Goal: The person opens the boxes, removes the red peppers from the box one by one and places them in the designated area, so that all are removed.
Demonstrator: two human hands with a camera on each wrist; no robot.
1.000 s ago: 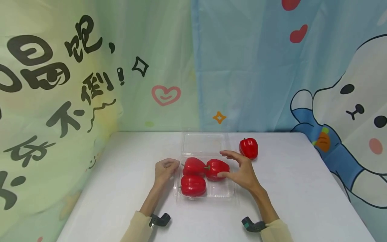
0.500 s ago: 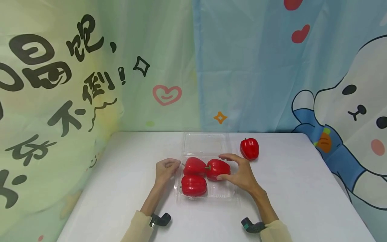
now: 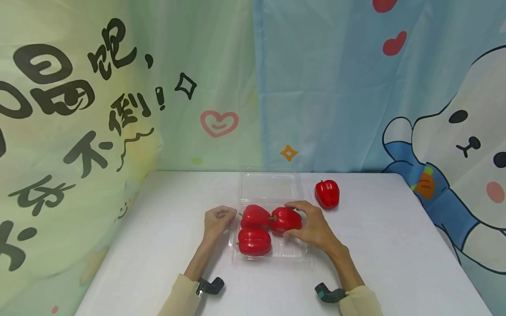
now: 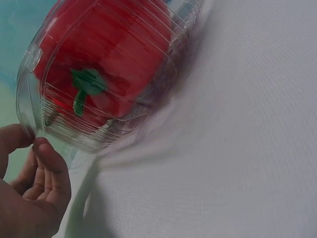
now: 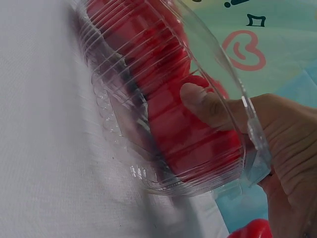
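Off to the side there's a lone glossy red bell pepper (image 3: 327, 193) sitting upright on the plain white tabletop (image 3: 395, 245), toward the back right. Behind it all hangs a pastel green-and-blue cartoon cloth backdrop (image 3: 316, 87) with black handwritten characters, a pink heart, red hearts and a white bunny in a blue scarf.

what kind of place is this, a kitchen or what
Probably a staged recording setup, not a kitchen: a white table walled in by cartoon curtains, with only red peppers and a clear box.
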